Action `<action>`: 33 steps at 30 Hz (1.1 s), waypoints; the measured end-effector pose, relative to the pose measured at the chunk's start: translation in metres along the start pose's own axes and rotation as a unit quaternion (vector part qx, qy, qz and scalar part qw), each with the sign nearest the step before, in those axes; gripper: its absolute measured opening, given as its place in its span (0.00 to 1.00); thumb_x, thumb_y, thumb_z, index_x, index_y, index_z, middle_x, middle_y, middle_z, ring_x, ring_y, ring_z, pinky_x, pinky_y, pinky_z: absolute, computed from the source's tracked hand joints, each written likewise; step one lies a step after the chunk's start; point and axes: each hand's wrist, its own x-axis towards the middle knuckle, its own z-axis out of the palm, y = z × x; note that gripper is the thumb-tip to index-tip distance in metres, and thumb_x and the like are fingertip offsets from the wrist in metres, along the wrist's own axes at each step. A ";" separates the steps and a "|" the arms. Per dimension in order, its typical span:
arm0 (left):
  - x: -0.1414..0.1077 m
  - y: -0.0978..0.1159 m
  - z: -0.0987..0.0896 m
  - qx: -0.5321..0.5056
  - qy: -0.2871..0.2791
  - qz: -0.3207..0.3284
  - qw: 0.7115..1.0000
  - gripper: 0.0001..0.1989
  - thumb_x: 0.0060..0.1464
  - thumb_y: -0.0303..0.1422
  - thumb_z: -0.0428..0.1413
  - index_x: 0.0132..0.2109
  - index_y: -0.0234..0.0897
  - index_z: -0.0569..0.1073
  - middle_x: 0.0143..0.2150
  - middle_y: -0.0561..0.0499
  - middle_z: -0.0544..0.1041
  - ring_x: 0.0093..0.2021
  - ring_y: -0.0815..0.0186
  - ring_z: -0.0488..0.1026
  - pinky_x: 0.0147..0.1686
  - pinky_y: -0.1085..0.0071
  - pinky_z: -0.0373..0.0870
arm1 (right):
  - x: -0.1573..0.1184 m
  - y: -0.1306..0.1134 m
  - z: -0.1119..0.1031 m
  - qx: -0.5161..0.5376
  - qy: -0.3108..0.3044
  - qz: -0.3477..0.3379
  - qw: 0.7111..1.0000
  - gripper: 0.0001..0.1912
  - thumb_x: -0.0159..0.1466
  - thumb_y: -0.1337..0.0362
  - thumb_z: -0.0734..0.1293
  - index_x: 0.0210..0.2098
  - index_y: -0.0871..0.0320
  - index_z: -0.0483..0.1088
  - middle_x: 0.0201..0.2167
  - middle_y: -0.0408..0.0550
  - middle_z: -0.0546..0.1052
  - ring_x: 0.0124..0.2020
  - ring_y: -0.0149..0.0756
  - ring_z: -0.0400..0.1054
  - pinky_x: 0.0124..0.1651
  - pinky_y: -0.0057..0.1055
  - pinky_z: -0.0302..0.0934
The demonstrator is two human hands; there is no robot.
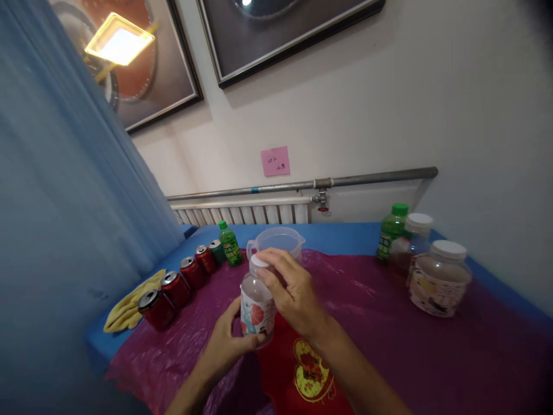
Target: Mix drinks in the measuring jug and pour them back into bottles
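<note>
Your left hand grasps the clear jar low on its body, thumb across the front. Your right hand comes over the top, its fingers bent round the white lid. So the jar is in your hands, upright with a slight tilt, in front of the red cloth with a gold heart. The lid sits on the mouth, so that much looks done; whether it is tight, or being turned at all, you can't tell from here.

Just beyond stands the clear pitcher, its contents unclear. To your left, 5 cans and 1 green bottle form a line, beside a yellow cloth. Well off to your right, 3 containers stand together with caps on: a second green bottle, a slim jar and a wide jar. Neither hand touches these.
</note>
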 end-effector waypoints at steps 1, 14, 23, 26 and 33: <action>0.000 -0.002 0.000 -0.003 -0.005 0.002 1.000 0.34 0.40 0.37 0.67 0.57 0.37 0.72 0.53 0.47 0.78 0.53 0.54 0.71 0.54 0.63 0.66 | -0.001 -0.001 0.001 -0.003 -0.007 -0.009 1.000 0.12 0.68 0.64 0.62 0.49 0.54 0.72 0.49 0.50 0.77 0.53 0.39 0.70 0.56 0.39 0.64; 0.076 -0.043 -0.071 0.009 0.252 0.001 0.968 0.28 0.37 0.36 0.66 0.48 0.35 0.73 0.43 0.46 0.80 0.42 0.59 0.76 0.48 0.62 0.70 | 0.014 -0.016 -0.050 -0.012 0.149 0.060 0.987 0.13 0.68 0.58 0.64 0.50 0.50 0.71 0.51 0.48 0.75 0.51 0.40 0.71 0.53 0.41 0.66; 0.129 -0.087 -0.087 0.043 0.305 -0.013 0.951 0.25 0.33 0.33 0.65 0.44 0.34 0.73 0.39 0.48 0.79 0.37 0.62 0.74 0.44 0.64 0.70 | 0.015 -0.014 -0.055 -0.022 0.124 0.041 0.991 0.10 0.68 0.62 0.64 0.47 0.51 0.72 0.46 0.46 0.76 0.44 0.37 0.74 0.51 0.41 0.67; 0.135 -0.097 -0.089 0.054 0.314 -0.020 0.948 0.23 0.34 0.31 0.64 0.42 0.36 0.73 0.38 0.48 0.79 0.36 0.62 0.74 0.43 0.64 0.70 | 0.014 -0.015 -0.056 -0.029 0.116 0.033 0.992 0.10 0.68 0.62 0.64 0.47 0.50 0.72 0.47 0.46 0.76 0.44 0.37 0.74 0.51 0.41 0.68; 0.145 -0.109 -0.092 0.074 0.320 -0.034 0.944 0.22 0.38 0.30 0.63 0.44 0.34 0.72 0.41 0.44 0.79 0.38 0.60 0.75 0.44 0.62 0.71 | 0.014 -0.013 -0.054 -0.047 0.115 0.025 0.992 0.09 0.67 0.64 0.64 0.47 0.50 0.72 0.46 0.45 0.76 0.44 0.36 0.74 0.51 0.39 0.67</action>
